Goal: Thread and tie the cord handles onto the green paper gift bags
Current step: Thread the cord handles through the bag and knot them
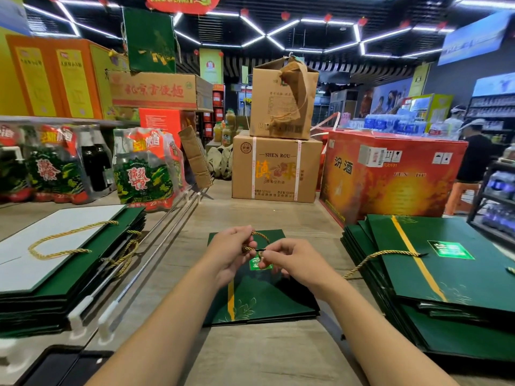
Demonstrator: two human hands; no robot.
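Note:
A flat green paper gift bag [267,296] with a yellow stripe lies on the wooden floor in front of me. Above its upper half my left hand [232,253] pinches a gold twisted cord [260,235] that loops up over the bag's top edge. My right hand [289,259] pinches the cord's black tip just right of the left fingers. Both hands are close together, hiding the bag's green label in part.
A stack of green bags [457,291] lies at the right with a loose gold cord [381,257] on top. Another stack [64,263] with corded handles lies at the left beside metal rods [156,246]. Cartons [276,168], a red box [390,174] and bottle packs stand behind.

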